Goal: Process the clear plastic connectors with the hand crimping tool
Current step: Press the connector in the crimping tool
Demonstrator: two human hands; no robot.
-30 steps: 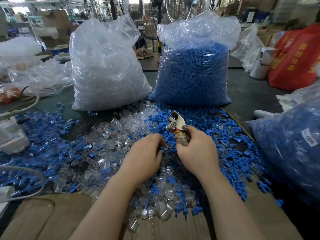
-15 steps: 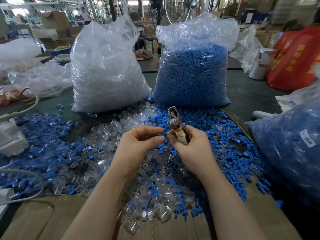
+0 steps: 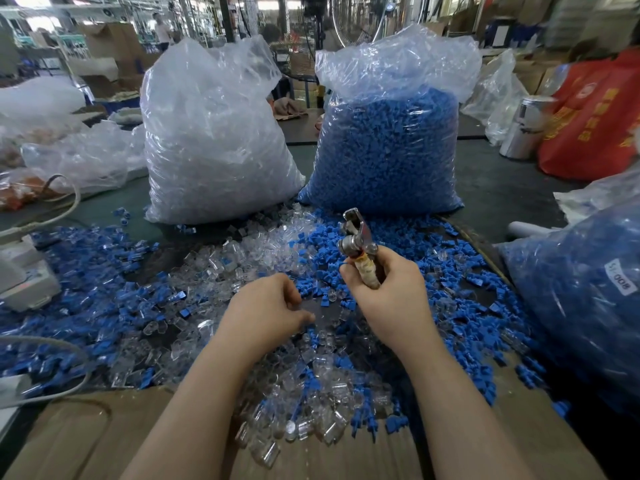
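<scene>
Change: your left hand [image 3: 266,315] has dropped from the crimping tool [image 3: 358,249] to the clear connectors [image 3: 221,268] mid-table, fingers curled; contents unclear.
Right hand [image 3: 389,292]: grips tool upright.
Meaning: probably fetching the next connector.

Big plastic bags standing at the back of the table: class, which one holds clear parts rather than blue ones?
The left bag, filled with clear pieces. The one beside it on the right is packed with blue pieces.

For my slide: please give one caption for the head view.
Right hand grips crimping tool; left hand reaches into clear connectors.
</scene>
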